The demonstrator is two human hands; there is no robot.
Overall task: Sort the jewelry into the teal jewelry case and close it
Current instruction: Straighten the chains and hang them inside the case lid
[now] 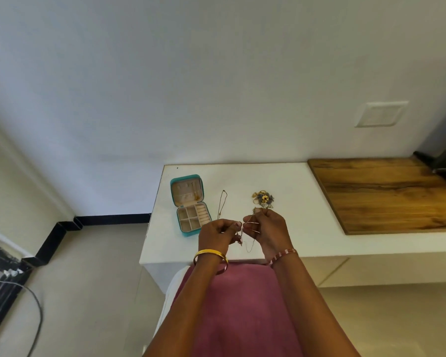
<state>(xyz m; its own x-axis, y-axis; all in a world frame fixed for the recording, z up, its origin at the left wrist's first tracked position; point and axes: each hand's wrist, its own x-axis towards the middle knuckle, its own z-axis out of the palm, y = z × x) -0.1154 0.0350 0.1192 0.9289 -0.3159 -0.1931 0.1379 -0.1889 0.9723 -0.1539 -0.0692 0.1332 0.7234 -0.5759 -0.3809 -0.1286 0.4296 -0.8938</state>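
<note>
Hands raised above white table (281,181); left hand (218,234) and right hand (267,229) both pinch thin chain (250,228), fingers curled.

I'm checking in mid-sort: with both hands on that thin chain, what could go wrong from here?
1. The thin chain loops loosely between the left hand and right hand; it could knot or snag.
2. A second chain lies beside the open teal case and could get dragged.
3. The jewelry pile looks clustered and may tangle.
</note>
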